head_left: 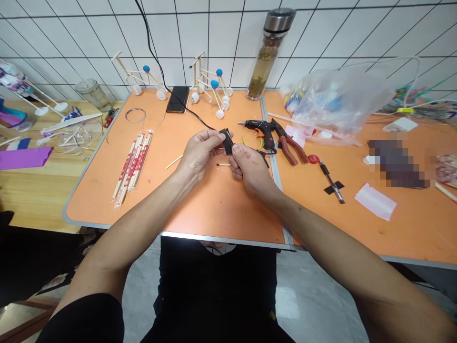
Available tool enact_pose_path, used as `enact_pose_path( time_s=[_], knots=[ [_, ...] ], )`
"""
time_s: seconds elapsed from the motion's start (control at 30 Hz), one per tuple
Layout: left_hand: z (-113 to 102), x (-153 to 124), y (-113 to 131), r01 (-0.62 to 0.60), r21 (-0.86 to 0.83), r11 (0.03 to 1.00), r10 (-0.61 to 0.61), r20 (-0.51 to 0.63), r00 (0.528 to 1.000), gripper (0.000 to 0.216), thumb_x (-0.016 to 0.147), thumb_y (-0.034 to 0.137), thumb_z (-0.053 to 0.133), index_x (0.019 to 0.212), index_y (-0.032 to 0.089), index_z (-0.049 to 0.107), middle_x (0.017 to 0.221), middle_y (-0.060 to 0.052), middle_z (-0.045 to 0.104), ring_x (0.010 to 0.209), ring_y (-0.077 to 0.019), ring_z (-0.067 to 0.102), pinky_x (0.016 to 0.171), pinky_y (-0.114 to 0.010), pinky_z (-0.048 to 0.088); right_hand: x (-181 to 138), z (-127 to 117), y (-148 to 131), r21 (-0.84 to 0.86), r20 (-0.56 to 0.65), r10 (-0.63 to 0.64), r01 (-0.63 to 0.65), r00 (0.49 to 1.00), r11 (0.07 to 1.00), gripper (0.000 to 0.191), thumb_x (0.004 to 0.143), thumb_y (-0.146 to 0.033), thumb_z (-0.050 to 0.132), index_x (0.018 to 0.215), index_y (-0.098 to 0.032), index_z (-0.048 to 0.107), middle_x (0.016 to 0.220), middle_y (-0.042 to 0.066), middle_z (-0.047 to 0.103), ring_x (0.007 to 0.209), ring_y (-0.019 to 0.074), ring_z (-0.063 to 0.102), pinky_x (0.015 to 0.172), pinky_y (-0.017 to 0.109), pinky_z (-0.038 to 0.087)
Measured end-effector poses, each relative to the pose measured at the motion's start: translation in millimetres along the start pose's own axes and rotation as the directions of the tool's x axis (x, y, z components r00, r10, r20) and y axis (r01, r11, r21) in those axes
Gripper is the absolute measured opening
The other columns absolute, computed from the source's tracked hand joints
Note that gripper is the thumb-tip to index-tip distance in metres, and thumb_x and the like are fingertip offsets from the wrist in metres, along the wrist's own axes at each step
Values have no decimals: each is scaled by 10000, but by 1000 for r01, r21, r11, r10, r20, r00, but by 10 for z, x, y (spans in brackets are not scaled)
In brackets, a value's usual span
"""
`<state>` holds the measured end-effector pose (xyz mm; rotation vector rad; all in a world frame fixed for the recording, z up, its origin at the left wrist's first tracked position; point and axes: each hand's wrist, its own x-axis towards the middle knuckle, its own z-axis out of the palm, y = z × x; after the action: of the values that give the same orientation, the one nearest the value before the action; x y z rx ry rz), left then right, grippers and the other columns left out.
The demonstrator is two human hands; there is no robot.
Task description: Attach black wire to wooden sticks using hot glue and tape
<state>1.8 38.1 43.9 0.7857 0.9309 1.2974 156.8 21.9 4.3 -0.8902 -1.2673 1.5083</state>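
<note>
Both hands meet over the middle of the orange table [200, 209]. Between them is a small black rectangular piece [225, 142] with a thin light edge; its exact kind does not show. The fingers and thumb of my left hand [202, 151] pinch it from the left. My right hand [250, 166] is closed at its right edge, thumb on top. A bare wooden stick [173, 162] lies by my left wrist. Another stick with a dark tip [223, 165] lies between the hands, partly hidden. Just beyond my right hand rests a black glue gun [262, 129].
Wrapped chopsticks [132, 166] lie left. Stick models [210, 85], a phone [177, 99] and a glass tea bottle [266, 62] stand or lie at the back. Right are red-handled pliers [291, 145], a pen [331, 180] and a plastic bag [332, 105]. A black cord crosses the table.
</note>
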Motion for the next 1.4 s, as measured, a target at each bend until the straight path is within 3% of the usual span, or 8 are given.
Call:
enact_pose_path(
  time_s=[0.67,0.83,0.97,1.07,1.13,1.2,1.3,1.4],
  knots=[
    [-115,68,44,13,-31,999,-12,40,999,317,802,278,999,805,199,691,809,9,761,695,-100,700,675,-222,577,-32,-12,-64,109,120,128,-141,985,984,648,892,-864,791,933,-232,654,711,-56,499,532,94,273,484,269,178],
    [-182,146,107,-10,-53,999,7,-59,998,337,808,278,995,842,204,668,837,17,786,764,-99,763,743,-196,596,-60,-133,-145,-147,191,183,-156,964,977,581,1007,-792,698,999,-214,752,736,-14,577,556,126,369,500,294,250],
    [-251,213,162,-24,-70,997,16,-125,992,358,795,272,1001,855,212,653,805,43,776,728,-85,763,710,-181,591,-130,-269,-241,-646,308,42,176,950,743,421,1081,-583,707,858,-230,756,814,53,696,746,206,570,647,322,361],
    [-270,225,158,-16,-81,997,7,-116,993,355,794,255,998,853,210,651,788,44,768,721,-86,764,715,-183,598,-196,-308,-287,-787,417,56,330,907,521,302,1049,-492,774,879,-243,794,919,81,747,838,239,616,695,337,356],
    [-255,209,129,3,-93,996,-11,-80,997,338,807,239,987,852,204,655,790,38,769,722,-85,762,739,-186,606,-214,-304,-322,-797,439,43,367,897,479,236,997,-446,846,878,-246,807,941,83,753,861,246,628,719,347,362],
    [-221,176,92,34,-99,994,-38,-33,999,324,813,227,980,847,197,659,788,32,769,709,-81,751,754,-188,609,-194,-291,-362,-771,371,-81,356,925,528,193,990,-351,838,841,-240,786,897,68,738,848,238,623,743,358,378],
    [-152,109,43,92,-77,993,-89,35,995,319,801,230,988,846,192,674,802,20,780,712,-83,747,772,-193,613,-113,-278,-409,-653,46,-350,293,936,698,104,1010,-257,777,908,-234,774,884,43,720,786,202,582,723,349,398],
    [-95,51,11,132,-37,991,-129,81,988,339,778,249,1005,835,190,676,819,9,791,734,-90,753,790,-202,615,-30,-279,-404,-474,-128,-348,250,929,844,163,972,-349,872,1044,-234,781,1000,39,743,698,148,517,634,314,384]
  ],
)
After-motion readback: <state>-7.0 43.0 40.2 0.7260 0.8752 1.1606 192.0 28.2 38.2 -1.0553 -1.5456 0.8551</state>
